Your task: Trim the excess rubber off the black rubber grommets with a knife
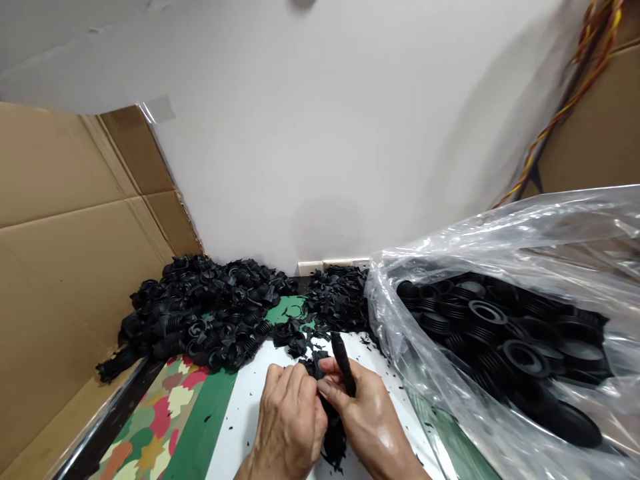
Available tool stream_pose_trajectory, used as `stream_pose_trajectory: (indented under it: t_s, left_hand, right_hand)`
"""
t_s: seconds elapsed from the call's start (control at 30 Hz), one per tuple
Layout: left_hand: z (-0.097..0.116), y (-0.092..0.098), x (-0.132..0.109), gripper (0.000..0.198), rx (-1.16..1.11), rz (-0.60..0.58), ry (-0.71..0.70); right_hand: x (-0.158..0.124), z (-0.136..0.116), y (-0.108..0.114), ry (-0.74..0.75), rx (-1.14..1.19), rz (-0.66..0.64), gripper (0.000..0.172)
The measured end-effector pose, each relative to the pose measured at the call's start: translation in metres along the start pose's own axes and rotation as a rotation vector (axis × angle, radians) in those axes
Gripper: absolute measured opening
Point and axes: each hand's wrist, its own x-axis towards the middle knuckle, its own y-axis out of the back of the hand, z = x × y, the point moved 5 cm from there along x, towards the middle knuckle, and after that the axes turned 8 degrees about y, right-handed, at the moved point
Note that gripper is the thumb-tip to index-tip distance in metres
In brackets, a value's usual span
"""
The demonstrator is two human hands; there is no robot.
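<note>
My left hand [293, 417] is closed, its fingers curled around a black rubber piece [315, 365] that is mostly hidden between the two hands. Close against it, my right hand [373, 417] grips a dark, stick-like tool handle [342, 360], which points up and away from me. The tool's working end cannot be seen. Thumb and forefinger of the right hand press near the rubber piece. Below both hands, black scraps [335, 447] lie on a white board [240, 407].
A heap of black ribbed rubber parts [200, 307] lies at the back left, beside a cardboard panel [75, 267]. Black shavings [340, 297] are piled at the wall [325, 133]. On the right, a clear plastic bag [395, 327] holds several black ribbed rubber parts [525, 357].
</note>
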Motion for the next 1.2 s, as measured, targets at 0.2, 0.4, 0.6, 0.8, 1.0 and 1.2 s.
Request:
stream_pose_trajectory:
  t_s: [0.2, 0.4, 0.6, 0.8, 1.0, 1.2]
  left_hand:
    - [-0.004, 0.002, -0.004, 0.024, -0.038, 0.069, 0.093]
    - [-0.014, 0.001, -0.010, 0.022, -0.218, 0.091, 0.258]
    - [-0.020, -0.005, -0.015, 0.020, -0.294, 0.040, 0.296]
    - [-0.015, 0.005, -0.006, 0.021, -0.243, 0.073, 0.159]
    - [-0.011, 0.006, -0.002, 0.019, -0.185, 0.024, 0.059]
    - [-0.002, 0.003, -0.002, 0.027, -0.060, 0.044, 0.017]
  right_hand:
    - [0.002, 0.008, 0.003, -0.111, 0.114, 0.017, 0.029]
    - [0.003, 0.013, -0.001, -0.175, 0.243, -0.029, 0.037]
    - [0.004, 0.016, -0.002, -0.163, 0.280, -0.063, 0.041]
    - [0.005, 0.012, 0.001, -0.120, 0.257, -0.052, 0.036]
    - [0.008, 0.009, 0.005, -0.036, 0.136, -0.023, 0.026]
    - [0.002, -0.003, 0.002, 0.058, -0.022, 0.023, 0.016]
